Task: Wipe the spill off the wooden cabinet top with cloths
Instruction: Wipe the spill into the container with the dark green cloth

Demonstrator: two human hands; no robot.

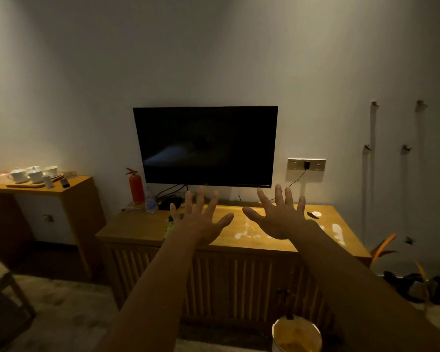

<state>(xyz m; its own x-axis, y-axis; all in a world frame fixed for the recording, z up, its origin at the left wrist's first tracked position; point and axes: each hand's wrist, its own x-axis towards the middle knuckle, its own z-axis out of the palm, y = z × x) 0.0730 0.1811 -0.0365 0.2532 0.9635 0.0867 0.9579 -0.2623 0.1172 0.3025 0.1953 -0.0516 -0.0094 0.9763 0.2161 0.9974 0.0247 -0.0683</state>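
The wooden cabinet top stretches below a wall-mounted TV. A whitish spill streaks its right part, with more pale smears near the middle. Both my arms reach out in front of me, held in the air before the cabinet. My left hand is spread, fingers straight, holding nothing. My right hand is spread the same way and also holds nothing. A green thing, perhaps a cloth, peeks out behind my left forearm; most of it is hidden.
A red fire extinguisher, a water bottle and a black box with cables stand at the cabinet's back left. A small white dish lies back right. A bin sits on the floor. A tea set is on the left desk.
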